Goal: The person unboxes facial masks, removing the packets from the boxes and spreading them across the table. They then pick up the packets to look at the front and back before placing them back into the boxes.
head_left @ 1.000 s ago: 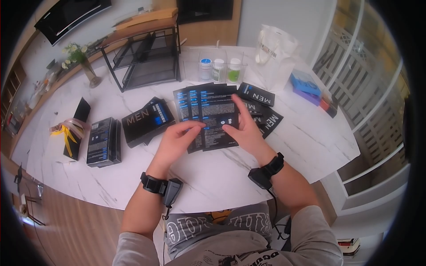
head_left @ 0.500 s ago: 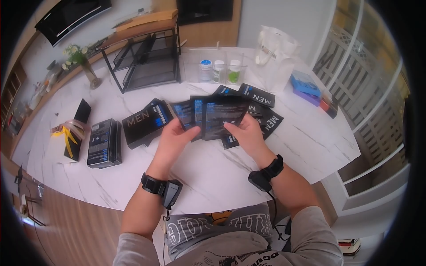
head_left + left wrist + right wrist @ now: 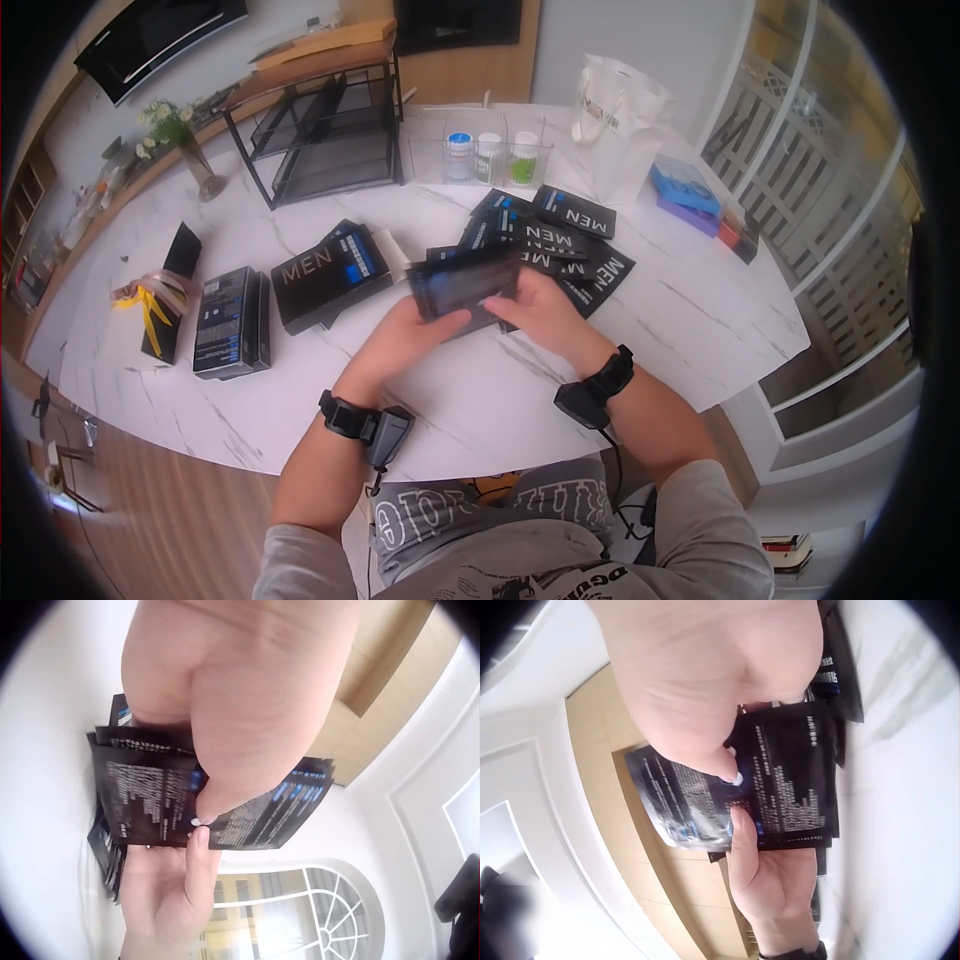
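Note:
A stack of flat black sachets (image 3: pixel 462 285), printed in white and blue, is between both hands above the table. My left hand (image 3: pixel 395 335) grips its left side, thumb across the near face and fingers hidden behind. On the opposite side, my right hand (image 3: pixel 555 315) holds the stack the same way. The thumb tips come close together over the front sachet (image 3: pixel 142 795) in the left wrist view. Just beyond the right hand, several loose sachets (image 3: pixel 608 275) marked MEN lie overlapping on the table.
Left of the hands sits a black MEN box (image 3: pixel 320 285) with a raised pale flap; more black boxes (image 3: pixel 225 325) and a ribbon-tied box (image 3: pixel 150 310) stand farther left. Behind are a mesh rack (image 3: pixel 330 140), a clear organizer with bottles (image 3: pixel 460 155) and a white paper bag (image 3: pixel 620 130).
The sachets were fanned out and upright; now they are gathered into a narrower stack and tilted back. Both hands have come closer together, uncovering more loose sachets behind.

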### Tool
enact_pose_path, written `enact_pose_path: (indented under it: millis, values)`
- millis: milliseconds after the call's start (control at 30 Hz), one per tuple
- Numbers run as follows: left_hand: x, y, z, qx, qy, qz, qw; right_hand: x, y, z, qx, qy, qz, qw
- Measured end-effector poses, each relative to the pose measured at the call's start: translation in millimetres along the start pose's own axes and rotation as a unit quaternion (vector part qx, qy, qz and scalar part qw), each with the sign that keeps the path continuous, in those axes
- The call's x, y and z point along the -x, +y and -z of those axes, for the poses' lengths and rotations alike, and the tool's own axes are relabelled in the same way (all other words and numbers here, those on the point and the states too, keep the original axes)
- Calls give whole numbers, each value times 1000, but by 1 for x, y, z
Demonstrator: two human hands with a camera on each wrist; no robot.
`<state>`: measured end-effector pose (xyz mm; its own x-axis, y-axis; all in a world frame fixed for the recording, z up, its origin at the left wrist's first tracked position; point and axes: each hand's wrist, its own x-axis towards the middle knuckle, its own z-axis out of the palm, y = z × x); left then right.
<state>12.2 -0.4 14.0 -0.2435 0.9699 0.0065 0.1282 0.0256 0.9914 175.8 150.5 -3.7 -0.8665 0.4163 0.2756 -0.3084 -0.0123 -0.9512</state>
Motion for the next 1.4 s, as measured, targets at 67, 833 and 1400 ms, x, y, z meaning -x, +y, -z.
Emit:
enact_pose_path:
  millis: [67, 833, 1400]
  values:
    - [-3, -7, -1, 8, -21, -31, 999, -2, 9, -2, 61, -30, 3, 998]
    - [6, 6, -3, 131, -229, -53, 963, 0, 5, 17, -57, -100, -26, 993]
    - [-1, 5, -13, -229, 103, -230, 940, 7, -10, -1, -21, -131, -34, 991]
